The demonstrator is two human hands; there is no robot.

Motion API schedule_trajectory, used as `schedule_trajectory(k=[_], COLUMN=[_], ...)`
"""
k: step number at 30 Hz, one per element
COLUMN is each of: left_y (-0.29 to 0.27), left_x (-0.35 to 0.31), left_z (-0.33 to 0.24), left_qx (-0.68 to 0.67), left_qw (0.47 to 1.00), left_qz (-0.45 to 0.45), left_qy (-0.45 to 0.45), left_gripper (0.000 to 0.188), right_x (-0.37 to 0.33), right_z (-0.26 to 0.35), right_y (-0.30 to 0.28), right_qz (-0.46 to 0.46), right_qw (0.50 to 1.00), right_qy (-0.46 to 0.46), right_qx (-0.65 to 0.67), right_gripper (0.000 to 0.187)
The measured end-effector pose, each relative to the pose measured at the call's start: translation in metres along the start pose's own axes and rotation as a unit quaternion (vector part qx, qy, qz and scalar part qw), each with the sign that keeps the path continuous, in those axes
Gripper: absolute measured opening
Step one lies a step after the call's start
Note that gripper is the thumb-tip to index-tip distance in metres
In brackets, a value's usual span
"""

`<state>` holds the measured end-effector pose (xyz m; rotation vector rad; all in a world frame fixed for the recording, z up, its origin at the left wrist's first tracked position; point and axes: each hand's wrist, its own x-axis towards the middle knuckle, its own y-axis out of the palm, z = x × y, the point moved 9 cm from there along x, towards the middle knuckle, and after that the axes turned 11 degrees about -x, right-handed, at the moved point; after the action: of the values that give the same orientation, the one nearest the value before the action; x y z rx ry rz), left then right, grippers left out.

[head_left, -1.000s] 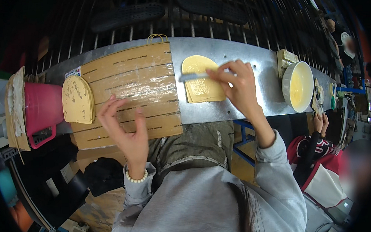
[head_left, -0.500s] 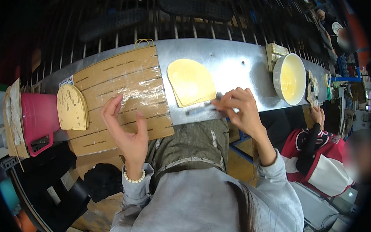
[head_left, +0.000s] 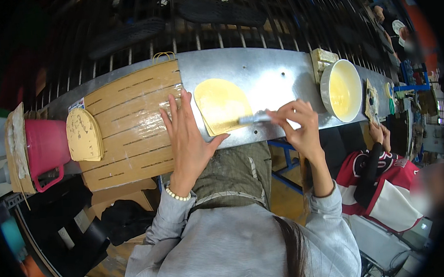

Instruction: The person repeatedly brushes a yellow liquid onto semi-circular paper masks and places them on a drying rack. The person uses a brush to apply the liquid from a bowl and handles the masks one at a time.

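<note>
Between the well-separated hands, cream-yellow, round-ended flat pieces [head_left: 223, 103] are laid overlapping, long axis pointing away from the body; the spread left hand [head_left: 187, 140] is nearer, at their left and near edges, contact uncertain. In the right hand [head_left: 298, 126], a slim pale-grey tool [head_left: 254, 118] is pinched over their near right corner. The grey metal bench [head_left: 266, 67] is shared with a brown cardboard sheet [head_left: 130, 131] and a white round bowl [head_left: 327, 99].
</note>
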<state>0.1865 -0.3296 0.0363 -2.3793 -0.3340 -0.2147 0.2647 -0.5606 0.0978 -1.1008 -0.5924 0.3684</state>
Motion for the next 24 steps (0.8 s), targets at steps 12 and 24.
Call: schedule_trajectory(k=[12,24], left_y=[0.002,0.001], left_x=[0.007,0.007], left_z=[-0.002,0.003], left_qx=[-0.030,-0.071], left_qw=[1.000,0.997], left_qz=[0.008,-0.001], left_qy=[0.000,-0.012], left_gripper=[0.131,0.126], right_x=[-0.016,-0.025], right_z=[-0.012,-0.032], right_y=[0.011,0.018], right_qz=[0.053,0.017], right_qw=[0.999,0.998], right_qy=[0.003,0.034], right_qx=[0.011,0.045], right_gripper=[0.031,0.024])
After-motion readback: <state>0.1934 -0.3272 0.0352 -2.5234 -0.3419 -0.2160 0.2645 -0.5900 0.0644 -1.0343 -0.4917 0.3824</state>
